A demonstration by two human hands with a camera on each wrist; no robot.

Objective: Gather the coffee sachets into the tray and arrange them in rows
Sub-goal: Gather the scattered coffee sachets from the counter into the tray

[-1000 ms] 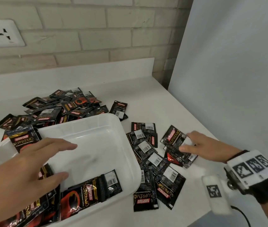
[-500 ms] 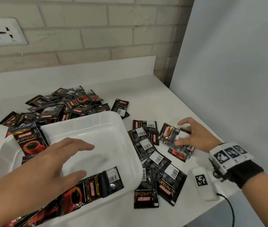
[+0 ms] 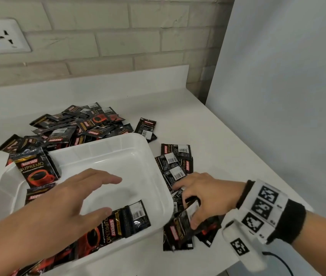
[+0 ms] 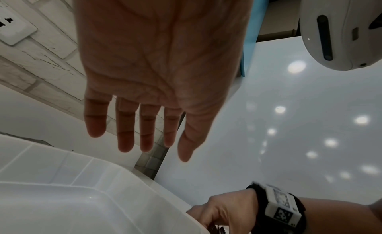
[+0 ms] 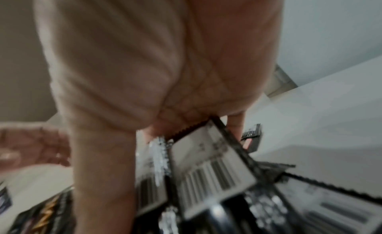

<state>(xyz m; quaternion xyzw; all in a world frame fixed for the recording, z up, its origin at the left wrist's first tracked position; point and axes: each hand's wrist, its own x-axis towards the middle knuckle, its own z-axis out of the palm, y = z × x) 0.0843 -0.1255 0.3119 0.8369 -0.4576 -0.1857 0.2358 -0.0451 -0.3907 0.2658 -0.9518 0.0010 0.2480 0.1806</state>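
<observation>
I'm hovering my left hand [image 3: 62, 204] spread above the white plastic tray [image 3: 118, 150] holding few black coffee sachets [image 3: 38, 172], while my right hand [image 3: 203, 198] is pinching several just beside it; most are waiting behind it.

Left hand [image 3: 66, 202] hovers palm down, fingers straight; right hand [image 3: 203, 198] curls, thumb and fingers pinching.

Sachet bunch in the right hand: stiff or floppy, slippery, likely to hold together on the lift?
Bunch of sachets fans unevenly under the right hand, so probably floppy. Glossy film suggests sachets sliding apart. They look thin and flat, likely light.
</observation>
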